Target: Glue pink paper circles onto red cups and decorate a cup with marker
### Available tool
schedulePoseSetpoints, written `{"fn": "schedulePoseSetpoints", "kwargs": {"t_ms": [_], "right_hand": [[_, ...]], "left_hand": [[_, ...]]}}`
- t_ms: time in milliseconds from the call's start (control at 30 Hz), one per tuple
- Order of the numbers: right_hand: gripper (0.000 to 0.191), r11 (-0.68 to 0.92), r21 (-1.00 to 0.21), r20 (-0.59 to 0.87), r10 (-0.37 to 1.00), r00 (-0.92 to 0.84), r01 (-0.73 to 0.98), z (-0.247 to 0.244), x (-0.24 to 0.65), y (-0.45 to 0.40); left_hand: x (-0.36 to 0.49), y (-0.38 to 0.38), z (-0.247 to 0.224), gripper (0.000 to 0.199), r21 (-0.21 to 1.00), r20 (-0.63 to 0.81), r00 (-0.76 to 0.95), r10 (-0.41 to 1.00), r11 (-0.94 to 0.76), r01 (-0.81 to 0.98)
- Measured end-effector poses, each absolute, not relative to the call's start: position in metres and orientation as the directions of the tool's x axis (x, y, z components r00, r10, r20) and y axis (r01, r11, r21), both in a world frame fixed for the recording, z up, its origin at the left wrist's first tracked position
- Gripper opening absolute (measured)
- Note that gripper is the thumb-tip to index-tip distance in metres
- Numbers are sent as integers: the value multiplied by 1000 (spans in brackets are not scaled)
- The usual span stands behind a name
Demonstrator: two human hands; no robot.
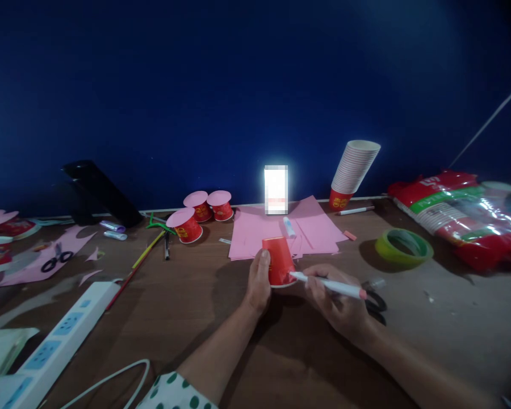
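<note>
The cup [280,264] at the frame's centre is red, the marker [334,286] to its right white with a pinkish-red end. Above them, the paper [249,233] is pink. Bottom left of centre, the sleeve [174,393] is white with dark green dots; right, yellow-green tape [392,255]; top, deep blue wall [238,85].

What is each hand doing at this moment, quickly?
Left hand: closed around the side of a red paper cup.
Right hand: closed on a white marker, tip at the cup.

I hold my left hand [259,284] curled upright; just to its right, my right hand [338,307] pinches, fingers [318,294] bent.
</note>
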State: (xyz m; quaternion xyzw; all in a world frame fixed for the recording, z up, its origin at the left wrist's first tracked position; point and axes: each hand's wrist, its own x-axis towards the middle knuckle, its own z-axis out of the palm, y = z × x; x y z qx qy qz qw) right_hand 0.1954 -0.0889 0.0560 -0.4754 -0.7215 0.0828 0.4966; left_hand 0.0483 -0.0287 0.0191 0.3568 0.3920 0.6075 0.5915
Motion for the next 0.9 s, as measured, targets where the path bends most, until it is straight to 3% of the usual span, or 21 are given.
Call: {"fn": "schedulePoseSetpoints", "kwargs": {"t_ms": [133,900], "right_hand": [[15,564,-544,650,751,-112,622,61,194,-91],[18,584,-533,650,746,-146,612,67,192,-91]], "left_hand": [[49,-29,19,43,909,-18,-69,997,-12,-416],[50,-32,28,43,920,-1,-11,1000,-4,-391]]}}
